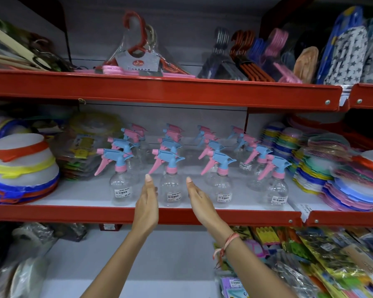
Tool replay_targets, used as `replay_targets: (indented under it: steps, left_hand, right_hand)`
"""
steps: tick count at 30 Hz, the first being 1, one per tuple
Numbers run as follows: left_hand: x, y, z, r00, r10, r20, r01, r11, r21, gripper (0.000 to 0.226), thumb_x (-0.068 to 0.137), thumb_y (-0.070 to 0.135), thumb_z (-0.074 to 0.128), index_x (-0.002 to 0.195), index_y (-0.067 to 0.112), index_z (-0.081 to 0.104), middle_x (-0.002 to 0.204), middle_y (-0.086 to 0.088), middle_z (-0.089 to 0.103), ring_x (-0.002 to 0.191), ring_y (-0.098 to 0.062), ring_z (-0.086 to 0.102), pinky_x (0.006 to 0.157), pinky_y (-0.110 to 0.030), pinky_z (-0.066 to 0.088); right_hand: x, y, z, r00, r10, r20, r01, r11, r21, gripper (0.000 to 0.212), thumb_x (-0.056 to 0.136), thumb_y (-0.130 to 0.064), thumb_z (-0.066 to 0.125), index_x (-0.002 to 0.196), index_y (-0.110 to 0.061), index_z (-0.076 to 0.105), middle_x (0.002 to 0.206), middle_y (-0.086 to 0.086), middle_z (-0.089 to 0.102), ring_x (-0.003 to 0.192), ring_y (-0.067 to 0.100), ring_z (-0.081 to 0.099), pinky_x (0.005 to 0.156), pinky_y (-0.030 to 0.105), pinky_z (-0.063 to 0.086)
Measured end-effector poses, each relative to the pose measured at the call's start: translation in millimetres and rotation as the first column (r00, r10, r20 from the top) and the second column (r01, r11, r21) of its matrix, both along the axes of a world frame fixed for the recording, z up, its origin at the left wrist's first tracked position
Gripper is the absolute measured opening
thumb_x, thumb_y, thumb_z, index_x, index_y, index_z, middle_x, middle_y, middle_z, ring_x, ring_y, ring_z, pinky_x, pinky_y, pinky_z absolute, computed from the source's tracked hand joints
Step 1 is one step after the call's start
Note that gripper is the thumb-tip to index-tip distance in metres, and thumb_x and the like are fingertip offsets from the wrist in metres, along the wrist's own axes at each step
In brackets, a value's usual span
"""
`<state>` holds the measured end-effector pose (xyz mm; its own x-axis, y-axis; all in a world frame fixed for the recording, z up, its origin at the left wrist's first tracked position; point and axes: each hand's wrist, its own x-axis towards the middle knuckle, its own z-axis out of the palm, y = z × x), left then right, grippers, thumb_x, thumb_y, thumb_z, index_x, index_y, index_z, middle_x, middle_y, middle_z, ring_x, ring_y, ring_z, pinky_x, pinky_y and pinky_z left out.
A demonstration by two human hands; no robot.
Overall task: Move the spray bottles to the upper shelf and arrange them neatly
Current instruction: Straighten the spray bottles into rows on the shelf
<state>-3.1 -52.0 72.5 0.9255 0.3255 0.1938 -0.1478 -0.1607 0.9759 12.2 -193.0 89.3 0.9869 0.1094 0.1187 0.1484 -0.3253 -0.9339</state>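
Several clear spray bottles with blue and pink trigger heads stand in rows on the middle shelf (95, 197). The front row holds one bottle at the left (122, 186), one in the middle (170, 188) and more to the right (221, 188). My left hand (147, 201) is flat with fingers straight, just left of the middle front bottle. My right hand (199, 200) is also flat, just to that bottle's right. Neither hand touches it. The shelf above (159, 88) carries packs of clothes hangers.
Stacked lidded plastic bowls (22, 166) sit left of the bottles and piles of coloured plates (332, 173) sit right. Hanger packs (138, 57) fill the top shelf. The lowest shelf has packaged goods (310, 261) at the right and wrapped items at the left.
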Motion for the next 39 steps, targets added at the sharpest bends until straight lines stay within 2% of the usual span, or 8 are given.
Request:
replay_targets:
  steps: [3,8,16,19,23,27,30,39]
  left_hand:
    - [2,4,2,0.998,-0.058,-0.023,0.058,0.998,-0.009,0.100,0.075,0.083,0.005,0.150,0.021,0.032,0.140,-0.008,0.056,0.125,-0.019,0.054,0.105,-0.037,0.029]
    - [3,13,3,0.996,-0.084,-0.010,0.083,0.995,-0.056,0.099,0.075,0.082,0.007,0.148,0.022,0.034,0.137,-0.007,0.059,0.115,-0.014,0.056,0.099,-0.033,0.028]
    - [0,23,-1,0.993,-0.119,0.014,0.119,0.993,-0.017,0.095,0.076,0.082,0.008,0.140,0.023,0.046,0.124,0.003,0.061,0.115,-0.014,0.058,0.100,-0.032,0.030]
    - [-4,35,-6,0.988,-0.002,0.153,0.011,0.998,-0.059,0.067,0.088,0.075,0.018,0.105,0.028,0.062,0.107,0.010,0.073,0.104,-0.008,0.066,0.094,-0.030,0.040]
    - [-12,68,-11,0.907,0.291,0.306,-0.261,0.956,-0.136,0.053,0.097,0.055,0.026,0.090,0.021,0.066,0.080,0.004,0.074,0.084,-0.015,0.069,0.085,-0.037,0.049]
    - [-11,97,-14,0.876,0.392,0.281,-0.391,0.918,-0.063,0.053,0.103,0.048,0.022,0.104,0.013,0.062,0.099,-0.003,0.069,0.100,-0.025,0.063,0.086,-0.035,0.042]
    - [-8,109,-14,0.932,0.329,0.151,-0.333,0.943,0.004,0.075,0.092,0.064,0.014,0.124,0.009,0.054,0.123,-0.007,0.062,0.122,-0.030,0.053,0.098,-0.038,0.036]
    - [-3,135,-3,0.988,0.155,-0.025,-0.153,0.986,0.064,0.095,0.082,0.079,0.003,0.150,0.021,0.034,0.146,-0.013,0.051,0.138,-0.031,0.042,0.117,-0.049,0.026]
  right_hand:
    - [-2,8,0,0.999,-0.032,-0.012,0.032,0.999,-0.008,0.061,0.098,-0.060,0.025,0.130,-0.020,0.057,0.137,0.007,0.058,0.113,0.016,0.051,0.096,0.027,0.032]
    - [-3,20,0,0.999,-0.041,-0.002,0.041,0.999,-0.013,0.063,0.097,-0.061,0.025,0.139,-0.021,0.051,0.144,0.006,0.054,0.135,0.022,0.046,0.109,0.033,0.032]
    - [-8,32,-7,0.962,-0.216,0.167,0.224,0.974,-0.026,0.048,0.100,-0.051,0.031,0.120,-0.021,0.062,0.116,0.005,0.067,0.108,0.021,0.059,0.086,0.028,0.038]
    - [-15,47,-6,0.875,-0.308,0.374,0.318,0.947,0.035,0.033,0.102,-0.036,0.040,0.117,-0.017,0.063,0.115,0.002,0.062,0.103,0.018,0.060,0.092,0.027,0.043]
    - [-16,77,-4,0.933,-0.039,0.358,0.060,0.997,-0.048,0.024,0.100,-0.030,0.049,0.111,-0.017,0.066,0.112,-0.001,0.065,0.093,0.009,0.061,0.078,0.002,0.039]
    - [-7,106,-5,0.977,0.135,0.162,-0.111,0.983,-0.149,0.044,0.101,-0.040,0.042,0.133,-0.014,0.054,0.138,0.001,0.059,0.123,0.010,0.053,0.088,-0.002,0.031]
    - [2,122,-1,0.989,0.148,0.025,-0.140,0.972,-0.188,0.060,0.101,-0.049,0.032,0.147,-0.010,0.038,0.154,0.007,0.041,0.143,0.021,0.035,0.111,0.025,0.026]
    - [5,156,5,0.985,0.167,-0.040,-0.172,0.959,-0.225,0.068,0.098,-0.060,0.022,0.139,-0.011,0.047,0.140,0.019,0.054,0.135,0.035,0.043,0.108,0.039,0.032]
